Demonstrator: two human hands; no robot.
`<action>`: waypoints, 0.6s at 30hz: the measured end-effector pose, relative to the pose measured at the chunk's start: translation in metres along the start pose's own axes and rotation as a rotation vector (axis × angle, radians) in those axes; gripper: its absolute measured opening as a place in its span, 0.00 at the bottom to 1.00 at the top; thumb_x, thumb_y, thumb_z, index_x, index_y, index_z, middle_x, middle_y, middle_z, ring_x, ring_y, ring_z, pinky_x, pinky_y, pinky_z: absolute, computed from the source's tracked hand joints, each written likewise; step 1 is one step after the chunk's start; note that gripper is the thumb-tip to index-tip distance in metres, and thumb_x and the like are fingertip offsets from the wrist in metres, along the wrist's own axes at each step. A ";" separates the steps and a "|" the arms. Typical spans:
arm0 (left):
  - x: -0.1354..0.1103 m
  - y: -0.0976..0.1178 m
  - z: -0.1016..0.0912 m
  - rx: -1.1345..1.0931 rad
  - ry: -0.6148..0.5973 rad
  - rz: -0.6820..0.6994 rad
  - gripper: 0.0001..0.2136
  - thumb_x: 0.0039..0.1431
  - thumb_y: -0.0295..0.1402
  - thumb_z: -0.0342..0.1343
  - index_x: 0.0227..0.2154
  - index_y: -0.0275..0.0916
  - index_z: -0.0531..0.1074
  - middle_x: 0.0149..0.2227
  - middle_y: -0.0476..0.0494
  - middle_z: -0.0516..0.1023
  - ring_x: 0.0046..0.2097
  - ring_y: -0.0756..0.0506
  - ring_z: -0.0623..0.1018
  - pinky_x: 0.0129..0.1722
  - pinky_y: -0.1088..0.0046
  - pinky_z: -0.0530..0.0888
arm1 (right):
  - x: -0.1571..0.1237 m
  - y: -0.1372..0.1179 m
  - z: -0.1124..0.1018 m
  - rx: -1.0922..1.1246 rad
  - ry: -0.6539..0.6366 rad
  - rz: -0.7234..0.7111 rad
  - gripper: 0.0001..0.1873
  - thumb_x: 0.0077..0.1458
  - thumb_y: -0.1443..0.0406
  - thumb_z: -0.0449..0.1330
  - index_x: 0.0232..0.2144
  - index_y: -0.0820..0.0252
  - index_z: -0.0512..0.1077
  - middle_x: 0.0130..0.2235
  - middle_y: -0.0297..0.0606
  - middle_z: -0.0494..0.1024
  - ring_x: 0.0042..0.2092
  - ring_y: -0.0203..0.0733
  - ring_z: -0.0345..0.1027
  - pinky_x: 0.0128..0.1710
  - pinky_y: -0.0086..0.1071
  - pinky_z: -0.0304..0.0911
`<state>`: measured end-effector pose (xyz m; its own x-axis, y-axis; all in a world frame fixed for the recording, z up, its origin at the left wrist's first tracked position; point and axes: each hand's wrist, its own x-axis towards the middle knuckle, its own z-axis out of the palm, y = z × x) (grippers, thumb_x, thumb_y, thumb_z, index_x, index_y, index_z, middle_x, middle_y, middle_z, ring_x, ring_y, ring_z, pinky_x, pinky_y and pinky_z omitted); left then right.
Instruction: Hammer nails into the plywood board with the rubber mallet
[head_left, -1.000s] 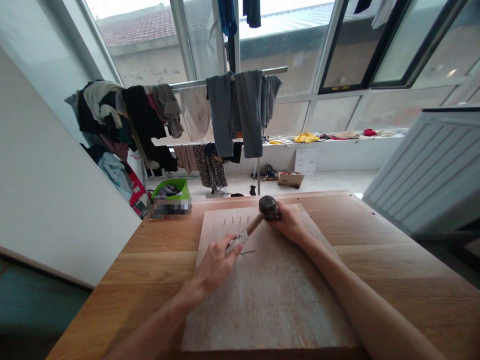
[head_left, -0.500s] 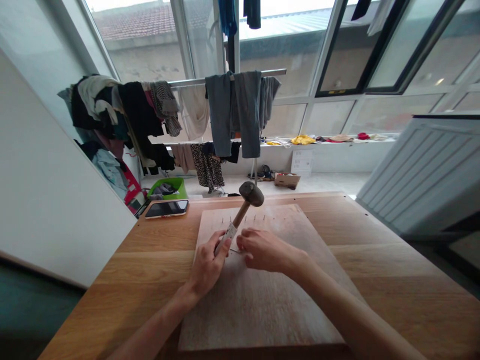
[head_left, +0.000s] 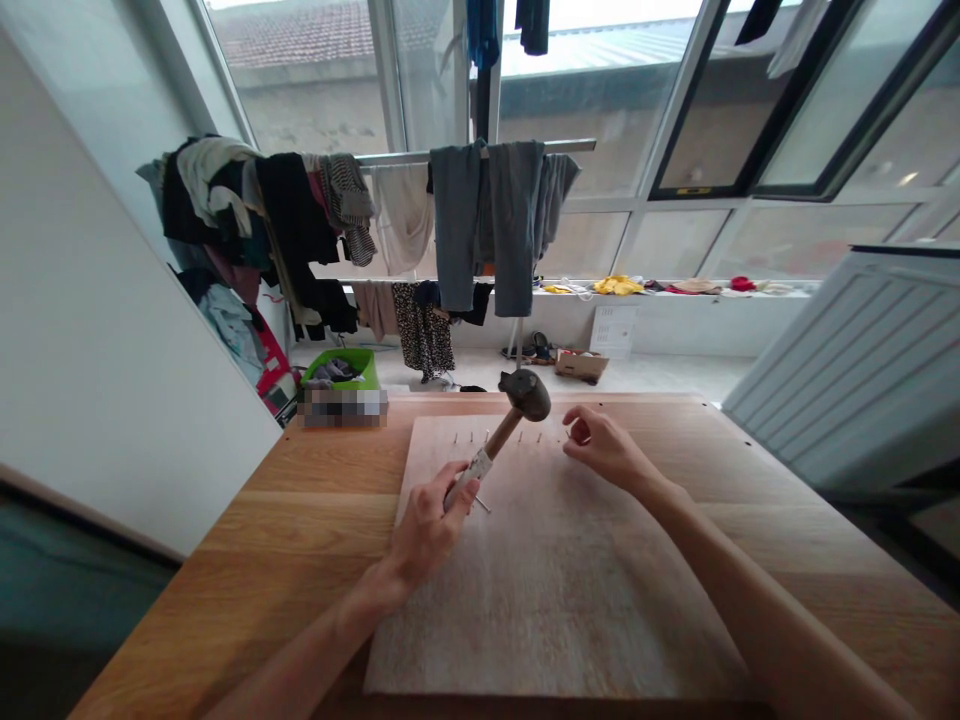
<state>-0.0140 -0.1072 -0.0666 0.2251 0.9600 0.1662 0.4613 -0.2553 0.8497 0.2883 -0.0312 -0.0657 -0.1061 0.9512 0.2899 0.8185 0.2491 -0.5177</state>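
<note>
My left hand (head_left: 431, 520) is closed around the white-wrapped handle of a hammer (head_left: 526, 394), its dark head raised over the board. A loose nail (head_left: 484, 505) pokes out from under the same hand. At the far right of a row of several upright nails (head_left: 520, 438), my right hand (head_left: 604, 447) pinches a thin nail (head_left: 568, 435) close to the surface of the pale wooden board (head_left: 540, 580). The fingertips partly hide this nail. Part of the row is behind the hammer handle.
The board lies on a wooden table (head_left: 292, 560). A blurred flat object (head_left: 343, 410) rests at the table's back left corner. Beyond stand a green basket (head_left: 364, 368), a rack of hanging clothes (head_left: 454, 230) and a cardboard box (head_left: 581, 366). A white ridged panel (head_left: 847, 340) is at right.
My right hand has moved away from beside my left hand, right and farther back, to the end of the nail row. My left hand still holds the hammer. The view has shifted slightly.
</note>
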 end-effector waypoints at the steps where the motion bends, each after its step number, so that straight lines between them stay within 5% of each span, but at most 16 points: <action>1: 0.000 0.000 0.000 0.008 -0.001 -0.001 0.22 0.69 0.50 0.48 0.51 0.38 0.74 0.25 0.51 0.72 0.25 0.49 0.70 0.27 0.75 0.65 | 0.001 0.005 0.001 0.032 0.014 0.013 0.12 0.44 0.67 0.59 0.36 0.57 0.71 0.25 0.31 0.75 0.29 0.40 0.70 0.33 0.31 0.64; 7: -0.001 0.000 0.000 0.022 -0.007 -0.006 0.22 0.68 0.49 0.49 0.51 0.38 0.75 0.26 0.50 0.75 0.26 0.49 0.72 0.29 0.75 0.67 | 0.001 0.016 0.003 0.110 -0.065 -0.015 0.15 0.45 0.68 0.57 0.39 0.58 0.74 0.28 0.34 0.78 0.30 0.41 0.73 0.34 0.33 0.68; 18: 0.000 0.000 0.001 0.054 -0.001 0.005 0.21 0.69 0.47 0.49 0.52 0.37 0.75 0.28 0.48 0.78 0.29 0.47 0.75 0.33 0.73 0.70 | 0.011 -0.003 -0.008 -0.093 -0.113 -0.079 0.22 0.47 0.72 0.59 0.47 0.56 0.76 0.30 0.35 0.82 0.32 0.41 0.75 0.35 0.31 0.66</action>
<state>-0.0136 -0.1068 -0.0673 0.2287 0.9586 0.1695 0.5055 -0.2657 0.8209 0.2893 -0.0225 -0.0548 -0.2307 0.9449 0.2322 0.8532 0.3112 -0.4186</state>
